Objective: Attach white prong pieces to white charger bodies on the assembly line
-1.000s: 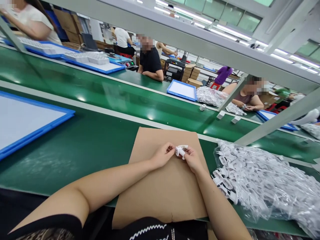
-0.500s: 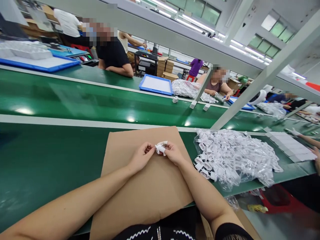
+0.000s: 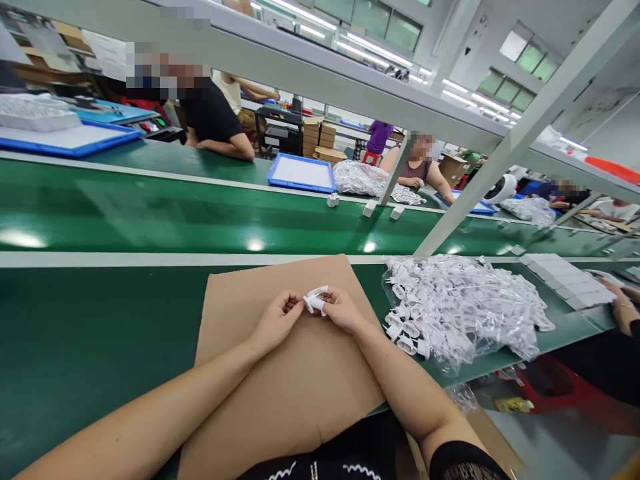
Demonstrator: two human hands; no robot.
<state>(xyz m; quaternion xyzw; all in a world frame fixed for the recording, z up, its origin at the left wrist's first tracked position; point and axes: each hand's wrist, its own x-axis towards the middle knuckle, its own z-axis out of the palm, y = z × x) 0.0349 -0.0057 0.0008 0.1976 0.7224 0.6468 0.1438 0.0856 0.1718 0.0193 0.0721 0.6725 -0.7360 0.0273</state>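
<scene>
1. My view has tipped a little since the last look, so the green belt [image 3: 100,320] sits differently in the frame. My hands stay together in nearly the same pose, and the piece has changed little.
2. Beyond my fingers, a blue-rimmed tray [image 3: 300,173] rests on the far belt. Well to the right of my fingers, another person's hand [image 3: 623,307] lies at the belt's edge.
3. Under my fingers lies a cardboard sheet [image 3: 280,407]. Just right of them is a clear bag [image 3: 460,307] full of white parts.
4. Both forearms angle inward across the cardboard, and my left hand [image 3: 277,321] and right hand [image 3: 343,310] meet above it.
5. My left fingertips [image 3: 296,301] curl in against one end of the white plastic piece [image 3: 315,301]. My right fingertips [image 3: 331,297] close on the other end. The piece is clamped between both hands, just above the cardboard.
</scene>
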